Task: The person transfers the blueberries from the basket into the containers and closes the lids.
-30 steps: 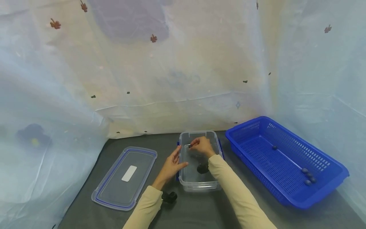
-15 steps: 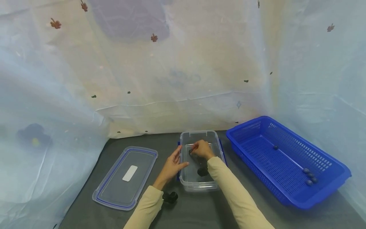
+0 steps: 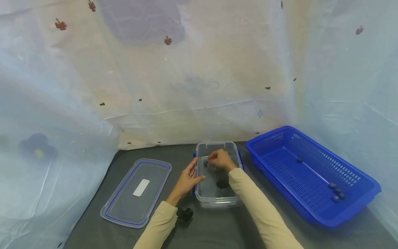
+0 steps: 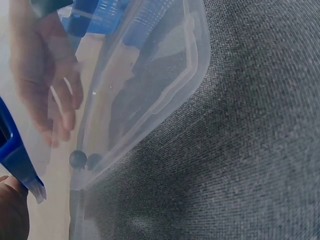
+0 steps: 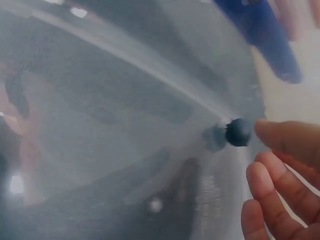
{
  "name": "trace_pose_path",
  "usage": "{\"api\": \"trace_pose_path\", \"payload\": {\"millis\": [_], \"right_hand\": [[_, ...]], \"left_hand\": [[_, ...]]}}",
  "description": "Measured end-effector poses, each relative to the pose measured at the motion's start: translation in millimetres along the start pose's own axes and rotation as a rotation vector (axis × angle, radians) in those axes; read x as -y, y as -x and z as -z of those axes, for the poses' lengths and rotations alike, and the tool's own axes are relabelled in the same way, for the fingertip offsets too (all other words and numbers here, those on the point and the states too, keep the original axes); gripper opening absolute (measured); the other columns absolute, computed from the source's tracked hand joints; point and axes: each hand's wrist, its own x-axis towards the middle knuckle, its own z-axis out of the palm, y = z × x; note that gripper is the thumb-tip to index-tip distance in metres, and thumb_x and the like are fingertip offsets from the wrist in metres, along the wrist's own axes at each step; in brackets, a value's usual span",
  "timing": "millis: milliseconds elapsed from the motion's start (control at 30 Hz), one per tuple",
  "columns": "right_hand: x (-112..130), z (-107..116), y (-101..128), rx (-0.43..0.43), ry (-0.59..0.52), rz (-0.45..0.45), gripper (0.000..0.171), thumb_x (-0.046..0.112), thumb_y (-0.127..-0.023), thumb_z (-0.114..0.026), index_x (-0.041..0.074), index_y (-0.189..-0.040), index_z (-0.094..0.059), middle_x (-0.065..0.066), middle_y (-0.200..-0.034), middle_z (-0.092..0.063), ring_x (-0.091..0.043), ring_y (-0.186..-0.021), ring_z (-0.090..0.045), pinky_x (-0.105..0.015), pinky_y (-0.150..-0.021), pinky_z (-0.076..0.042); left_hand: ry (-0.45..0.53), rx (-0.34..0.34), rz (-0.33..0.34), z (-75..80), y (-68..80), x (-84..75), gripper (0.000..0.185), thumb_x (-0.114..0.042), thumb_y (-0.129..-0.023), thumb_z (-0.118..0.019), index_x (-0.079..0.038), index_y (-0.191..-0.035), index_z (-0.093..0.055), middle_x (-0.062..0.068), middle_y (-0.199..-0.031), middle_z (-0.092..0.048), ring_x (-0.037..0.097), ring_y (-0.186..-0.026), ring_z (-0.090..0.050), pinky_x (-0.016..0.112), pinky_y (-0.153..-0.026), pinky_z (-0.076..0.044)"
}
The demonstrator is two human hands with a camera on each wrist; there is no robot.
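A dark grey felt-like table top [image 3: 217, 228] fills the foreground, hung round with pale translucent sheeting [image 3: 186, 76]. On it stands the clear container [image 3: 217, 202]. The right hand [image 3: 221, 159] is inside the container, fingers loosely spread and holding nothing; the left hand [image 3: 186, 180] rests flat on its left wall. Only the wrist views show the small dark ball [image 5: 238, 132] against the container's wall, just beside the fingertips [image 5: 272, 135]. Left of the container lies the lid [image 3: 136, 193], right of it the blue basket [image 3: 311, 173].

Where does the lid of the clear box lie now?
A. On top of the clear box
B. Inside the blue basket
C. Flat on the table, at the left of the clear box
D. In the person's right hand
C: the lid lies flat on the dark table, left of the open clear box, untouched by either hand.
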Motion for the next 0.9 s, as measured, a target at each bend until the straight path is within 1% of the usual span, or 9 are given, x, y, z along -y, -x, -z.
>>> {"api": "trace_pose_path", "payload": {"millis": [100,267,367,500,567,700,733,833,900], "right_hand": [[0.9,5.2,-0.6,0.005,-0.040,0.034,0.022,0.009,-0.078,-0.079,0.002,-0.098,-0.074,-0.003,-0.085,-0.072,-0.018,-0.078,-0.065,-0.033,-0.071,-0.054],[7.6,17.3,1.9,0.051,-0.199,0.090,0.026,0.009,-0.083,-0.076,-0.002,-0.105,-0.070,-0.005,-0.091,-0.071,-0.020,-0.084,-0.066,-0.033,-0.073,-0.056],[15.7,28.4,6.1,0.060,-0.277,0.125,0.028,0.009,-0.085,-0.074,-0.004,-0.109,-0.067,-0.009,-0.096,-0.070,-0.022,-0.089,-0.065,-0.035,-0.077,-0.055],[28.9,47.3,15.0,0.040,-0.339,0.169,0.030,0.012,-0.087,-0.072,-0.004,-0.113,-0.065,-0.013,-0.102,-0.068,-0.026,-0.095,-0.063,-0.042,-0.082,-0.055],[33.4,56.7,18.9,0.024,-0.365,0.183,0.030,0.012,-0.088,-0.072,-0.002,-0.113,-0.065,-0.013,-0.103,-0.067,-0.027,-0.096,-0.063,-0.043,-0.083,-0.054],[35.9,75.8,24.8,-0.025,-0.382,0.223,0.028,0.009,-0.088,-0.071,-0.002,-0.113,-0.065,-0.015,-0.104,-0.066,-0.028,-0.095,-0.063,-0.039,-0.083,-0.054],[35.1,80.6,26.0,-0.036,-0.388,0.226,0.028,0.009,-0.088,-0.071,-0.002,-0.113,-0.065,-0.015,-0.104,-0.067,-0.027,-0.095,-0.064,-0.038,-0.081,-0.054],[32.3,95.6,30.7,-0.075,-0.392,0.230,0.029,0.011,-0.088,-0.072,-0.001,-0.114,-0.065,-0.015,-0.105,-0.067,-0.026,-0.093,-0.064,-0.039,-0.080,-0.053],[29.8,105.8,35.0,-0.090,-0.408,0.217,0.030,0.014,-0.089,-0.072,0.001,-0.115,-0.065,-0.015,-0.107,-0.067,-0.024,-0.093,-0.064,-0.044,-0.083,-0.052]], "left_hand": [[-0.016,-0.001,-0.002,0.6,0.3,1.6,0.083,0.009,-0.085,-0.067,0.006,-0.151,-0.017,0.022,-0.158,-0.012,0.037,-0.142,-0.014,0.042,-0.113,-0.021],[-0.041,-0.012,0.009,2.2,0.5,3.7,0.083,0.005,-0.086,-0.069,0.003,-0.152,-0.019,0.018,-0.159,-0.013,0.035,-0.143,-0.013,0.041,-0.114,-0.019],[-0.043,-0.019,0.007,2.7,-0.2,4.3,0.083,0.005,-0.086,-0.069,0.003,-0.152,-0.019,0.018,-0.159,-0.013,0.035,-0.143,-0.012,0.041,-0.114,-0.018],[-0.038,-0.022,0.007,2.8,-0.8,4.5,0.083,0.006,-0.085,-0.069,0.003,-0.152,-0.020,0.020,-0.158,-0.014,0.035,-0.143,-0.015,0.040,-0.113,-0.020],[-0.035,-0.019,0.011,2.6,-0.8,4.4,0.083,0.007,-0.085,-0.068,0.004,-0.152,-0.019,0.021,-0.158,-0.014,0.035,-0.143,-0.015,0.040,-0.113,-0.021],[-0.022,-0.007,0.022,1.4,0.1,1.4,0.084,0.011,-0.085,-0.067,0.005,-0.151,-0.017,0.022,-0.158,-0.011,0.036,-0.143,-0.013,0.041,-0.113,-0.020],[-0.020,-0.003,0.024,1.1,0.5,-0.6,0.084,0.011,-0.084,-0.067,0.006,-0.151,-0.016,0.023,-0.158,-0.010,0.037,-0.143,-0.012,0.041,-0.113,-0.020],[-0.019,0.018,0.024,-1.2,3.2,-11.1,0.083,0.013,-0.084,-0.066,0.010,-0.150,-0.015,0.026,-0.157,-0.008,0.040,-0.142,-0.010,0.044,-0.112,-0.019],[-0.024,0.034,0.026,-2.6,4.9,-17.8,0.083,0.012,-0.085,-0.065,0.010,-0.150,-0.013,0.026,-0.157,-0.006,0.040,-0.142,-0.009,0.044,-0.113,-0.019]]}}
